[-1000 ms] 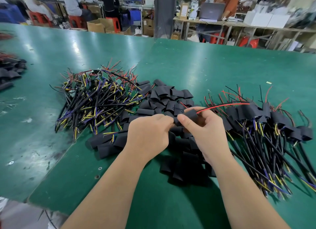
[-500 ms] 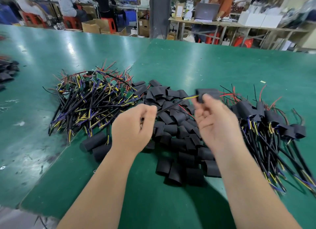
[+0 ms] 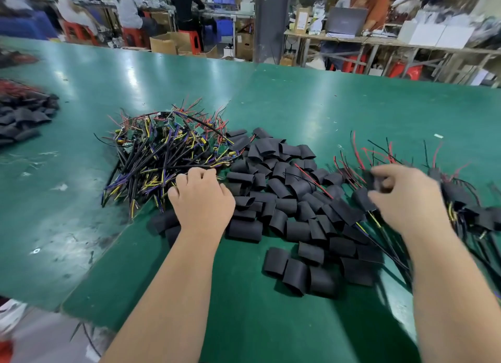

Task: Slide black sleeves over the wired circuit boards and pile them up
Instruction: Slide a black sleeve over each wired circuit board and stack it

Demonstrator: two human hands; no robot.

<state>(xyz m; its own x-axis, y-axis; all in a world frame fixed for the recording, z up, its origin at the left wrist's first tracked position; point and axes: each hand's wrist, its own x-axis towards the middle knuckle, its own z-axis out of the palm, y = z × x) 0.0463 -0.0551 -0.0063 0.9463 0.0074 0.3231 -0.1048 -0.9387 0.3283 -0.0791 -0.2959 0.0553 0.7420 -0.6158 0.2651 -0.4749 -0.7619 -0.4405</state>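
A tangle of bare wired circuit boards [image 3: 162, 156] with black, yellow, purple and red leads lies left of centre on the green table [image 3: 325, 105]. Loose black sleeves [image 3: 284, 200] are heaped in the middle. Sleeved boards [image 3: 466, 200] are piled at the right, red and black leads sticking up. My left hand [image 3: 202, 200] is at the near right edge of the bare-board tangle, fingers curled down into the wire ends, fingertips hidden. My right hand [image 3: 409, 200], blurred, hovers over the left edge of the sleeved pile and pinches a dark sleeved board [image 3: 375, 179].
Another heap of dark sleeved parts [image 3: 24, 115] lies at the far left of the table. The table's near edge runs across the lower left corner. People sit at benches and red stools beyond the far edge.
My hands have parted. The right one carried the sleeved board rightwards and down to the sleeved pile. The left one let go of its wires and moved left to the bare-board tangle.
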